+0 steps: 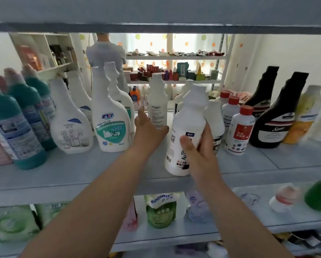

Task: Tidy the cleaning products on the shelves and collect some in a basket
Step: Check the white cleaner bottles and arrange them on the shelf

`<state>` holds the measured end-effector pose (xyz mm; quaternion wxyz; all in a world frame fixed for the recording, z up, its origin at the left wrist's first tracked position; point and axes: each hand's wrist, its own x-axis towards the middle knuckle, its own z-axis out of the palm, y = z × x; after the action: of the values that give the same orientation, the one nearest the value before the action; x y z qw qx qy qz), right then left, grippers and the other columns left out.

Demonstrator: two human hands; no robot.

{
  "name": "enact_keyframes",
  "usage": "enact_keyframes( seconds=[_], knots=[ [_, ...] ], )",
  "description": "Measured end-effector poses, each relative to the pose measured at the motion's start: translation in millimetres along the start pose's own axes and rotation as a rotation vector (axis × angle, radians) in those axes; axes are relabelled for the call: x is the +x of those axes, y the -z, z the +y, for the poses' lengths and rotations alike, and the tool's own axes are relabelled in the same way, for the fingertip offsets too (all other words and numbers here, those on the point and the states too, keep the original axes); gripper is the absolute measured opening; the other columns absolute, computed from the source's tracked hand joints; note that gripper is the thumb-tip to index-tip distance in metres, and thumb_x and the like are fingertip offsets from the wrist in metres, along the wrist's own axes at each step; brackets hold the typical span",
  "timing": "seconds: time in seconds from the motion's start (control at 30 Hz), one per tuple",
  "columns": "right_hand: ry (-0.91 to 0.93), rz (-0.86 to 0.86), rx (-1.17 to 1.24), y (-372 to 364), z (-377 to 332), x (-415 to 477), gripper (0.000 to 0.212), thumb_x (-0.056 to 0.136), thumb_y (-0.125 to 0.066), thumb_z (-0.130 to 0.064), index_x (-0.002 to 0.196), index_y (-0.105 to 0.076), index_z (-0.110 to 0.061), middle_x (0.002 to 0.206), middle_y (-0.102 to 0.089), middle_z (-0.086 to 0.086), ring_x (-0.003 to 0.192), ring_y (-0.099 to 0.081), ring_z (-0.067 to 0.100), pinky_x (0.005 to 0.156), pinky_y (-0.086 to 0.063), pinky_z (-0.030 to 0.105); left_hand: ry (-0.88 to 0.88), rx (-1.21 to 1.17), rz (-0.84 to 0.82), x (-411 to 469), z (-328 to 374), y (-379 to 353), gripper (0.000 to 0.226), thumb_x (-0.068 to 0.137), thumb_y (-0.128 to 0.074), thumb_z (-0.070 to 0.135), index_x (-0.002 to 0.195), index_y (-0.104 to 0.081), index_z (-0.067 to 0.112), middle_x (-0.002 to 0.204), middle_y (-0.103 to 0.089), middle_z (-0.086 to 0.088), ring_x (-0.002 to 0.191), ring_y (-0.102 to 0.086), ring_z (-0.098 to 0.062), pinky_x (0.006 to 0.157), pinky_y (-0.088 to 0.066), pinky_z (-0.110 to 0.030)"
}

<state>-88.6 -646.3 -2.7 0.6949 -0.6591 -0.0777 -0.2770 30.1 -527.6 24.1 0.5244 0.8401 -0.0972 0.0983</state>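
Currently right hand [198,146] grips a tilted white bottle [187,127] low on its body, at the shelf [81,170] front edge. Left hand [146,127], fingers straight, reaches beside a slim bottle [157,101] further back. Risk: a careless nudge topples it into the spray bottles [111,125].

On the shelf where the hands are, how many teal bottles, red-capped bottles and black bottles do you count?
Teal bottles: 3
Red-capped bottles: 3
Black bottles: 2
Total: 8
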Motion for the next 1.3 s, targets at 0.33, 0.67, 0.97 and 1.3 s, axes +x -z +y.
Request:
enact_keyframes(
  seconds=[0.33,0.67,0.97,1.3],
  knots=[
    [0.018,-0.085,-0.001,-0.5,17.3,8.5,0.079,0.089,-0.070,-0.037,0.158,-0.031,-0.026,0.141,-0.062,-0.008,0.131,-0.060,0.012,0.101,-0.052,0.026,-0.038,0.063,-0.001,45.2,2.2,-18.2,0.094,0.090,-0.073,0.042,0.154,-0.008,0.023,0.143,-0.042,-0.014,0.115,-0.050,-0.024,0.092,-0.037,-0.032],
    [0.033,-0.049,-0.069,-5.9,14.9,6.7,0.076,0.091,-0.067,-0.038,0.157,-0.032,-0.026,0.141,-0.061,-0.018,0.131,-0.058,0.005,0.101,-0.049,0.018,-0.139,0.039,0.021,-23.2,-16.1,10.2,0.090,0.087,-0.076,0.029,0.154,-0.016,0.029,0.146,-0.046,-0.003,0.131,-0.052,-0.022,0.109,-0.045,-0.041],
    [0.014,-0.038,-0.201,-17.1,8.4,0.6,0.072,0.088,-0.064,-0.050,0.151,-0.028,-0.040,0.127,-0.058,-0.040,0.120,-0.056,-0.013,0.090,-0.046,0.005,-0.159,0.129,0.061,-81.0,-39.2,63.7,0.102,0.080,-0.085,0.035,0.155,-0.018,0.020,0.147,-0.042,-0.006,0.134,-0.049,-0.027,0.107,-0.049,-0.051],
    [-0.158,-0.192,-0.651,-45.8,17.3,38.9,0.065,0.087,-0.079,-0.042,0.140,-0.043,-0.028,0.136,-0.055,-0.001,0.123,-0.054,0.018,0.106,-0.046,0.039,-0.214,0.139,0.115,-77.7,-62.2,90.0,0.090,0.068,-0.081,0.051,0.140,-0.038,0.018,0.125,-0.041,0.003,0.112,-0.058,-0.022,0.086,-0.053,-0.038]
  ],
)
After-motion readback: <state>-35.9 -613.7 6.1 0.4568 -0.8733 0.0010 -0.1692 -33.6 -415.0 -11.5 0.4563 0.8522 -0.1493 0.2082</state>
